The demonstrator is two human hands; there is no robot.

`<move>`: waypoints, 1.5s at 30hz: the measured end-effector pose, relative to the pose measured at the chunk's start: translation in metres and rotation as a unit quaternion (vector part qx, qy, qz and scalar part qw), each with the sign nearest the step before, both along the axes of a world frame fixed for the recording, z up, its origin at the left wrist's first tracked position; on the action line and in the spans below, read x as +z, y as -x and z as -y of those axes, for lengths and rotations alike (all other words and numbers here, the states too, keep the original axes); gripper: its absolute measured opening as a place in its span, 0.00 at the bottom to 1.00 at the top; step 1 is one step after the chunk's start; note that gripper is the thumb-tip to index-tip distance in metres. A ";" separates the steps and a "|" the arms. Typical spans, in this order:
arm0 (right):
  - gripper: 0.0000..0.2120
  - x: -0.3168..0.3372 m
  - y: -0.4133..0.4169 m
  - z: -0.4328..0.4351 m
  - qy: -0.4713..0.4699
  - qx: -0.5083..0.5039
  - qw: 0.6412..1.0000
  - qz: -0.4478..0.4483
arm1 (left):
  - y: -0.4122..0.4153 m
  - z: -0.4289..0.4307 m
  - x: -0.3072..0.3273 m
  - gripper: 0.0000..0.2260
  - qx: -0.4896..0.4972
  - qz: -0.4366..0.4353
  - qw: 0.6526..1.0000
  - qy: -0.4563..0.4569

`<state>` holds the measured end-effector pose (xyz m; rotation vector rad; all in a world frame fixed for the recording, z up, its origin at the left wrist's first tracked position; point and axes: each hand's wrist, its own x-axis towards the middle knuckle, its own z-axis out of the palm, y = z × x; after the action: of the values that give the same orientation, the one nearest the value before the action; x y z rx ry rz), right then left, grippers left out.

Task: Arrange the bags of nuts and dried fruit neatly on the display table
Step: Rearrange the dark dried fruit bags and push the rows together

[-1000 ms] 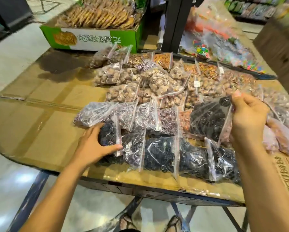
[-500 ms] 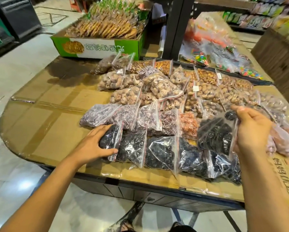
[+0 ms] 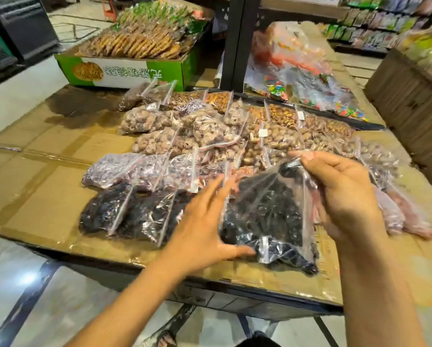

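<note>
Right hand (image 3: 345, 196) has its fingers pinched on the top corner of a clear bag of dark dried fruit (image 3: 270, 211), which hangs tilted just over the near edge of the cardboard-covered display table (image 3: 47, 204). Left hand (image 3: 204, 231) is spread flat, fingers apart – it's against the left side of that bag, thumb under the bottom corner. More dark bags (image 3: 129, 211) lie left of it, nut bags (image 3: 184, 136) sit behind – bit blurry.
</note>
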<state>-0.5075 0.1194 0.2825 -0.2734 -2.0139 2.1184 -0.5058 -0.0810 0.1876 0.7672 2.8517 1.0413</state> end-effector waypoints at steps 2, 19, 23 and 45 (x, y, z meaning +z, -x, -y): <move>0.08 0.006 -0.006 -0.018 0.086 0.053 0.995 0.002 | 0.000 -0.049 0.001 0.53 -0.006 0.006 0.994 -0.106; 0.49 -0.098 -0.048 -0.200 -0.003 0.226 0.974 0.017 | -0.038 -0.249 -0.009 0.21 0.059 0.404 0.796 -0.447; 0.39 -0.111 -0.047 -0.213 -0.016 0.208 0.977 0.046 | -0.042 -0.245 0.006 0.30 -0.028 0.528 0.710 -0.465; 0.60 -0.176 -0.029 -0.217 -0.542 0.334 0.762 0.120 | -0.038 -0.165 -0.064 0.36 0.182 0.159 0.961 0.133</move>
<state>-0.4782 0.3368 0.1067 0.4564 -3.4262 0.7202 -0.4678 0.0840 0.1239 0.0488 2.8123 0.6955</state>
